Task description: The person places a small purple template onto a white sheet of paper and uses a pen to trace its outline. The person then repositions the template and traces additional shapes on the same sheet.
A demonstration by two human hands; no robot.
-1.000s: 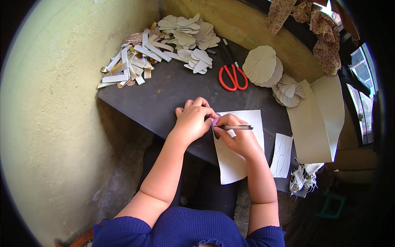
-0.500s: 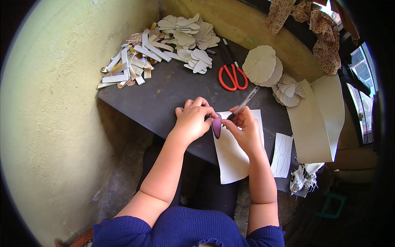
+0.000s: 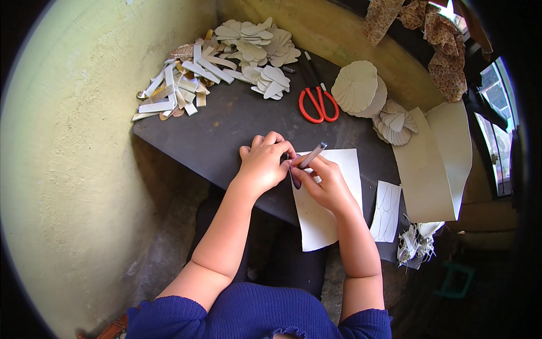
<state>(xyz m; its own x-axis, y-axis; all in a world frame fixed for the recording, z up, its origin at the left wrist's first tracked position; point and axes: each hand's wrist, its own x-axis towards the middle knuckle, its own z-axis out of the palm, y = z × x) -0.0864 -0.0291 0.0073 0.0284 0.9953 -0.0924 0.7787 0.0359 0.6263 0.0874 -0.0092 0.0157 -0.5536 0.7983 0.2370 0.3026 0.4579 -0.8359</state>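
A small purple petal-shaped piece [image 3: 296, 182] lies at the left edge of a white sheet [image 3: 317, 223], mostly hidden by my fingers. The thumb and fingertips of my left hand [image 3: 264, 163] hold it against the sheet. My right hand [image 3: 324, 183] grips a clear-barrelled pen [image 3: 314, 155], its tip down by the purple piece and out of sight behind my fingers. Right of the sheet lies a narrow white strip [image 3: 386, 212] with long petal outlines drawn on it.
Red-handled scissors [image 3: 319, 107] lie beyond my hands. Piled cut pieces [image 3: 272, 83] and white strips [image 3: 206, 72] fill the far left. At right are fanned round stacks [image 3: 355, 90], a smaller petal stack [image 3: 396, 125], a large folded cream sheet [image 3: 426, 169] and frayed scraps [image 3: 416, 246].
My right hand has moved left with the pen, close against my left fingertips, and now covers more of the purple piece. The pen leans lower. My left hand stays almost in place.
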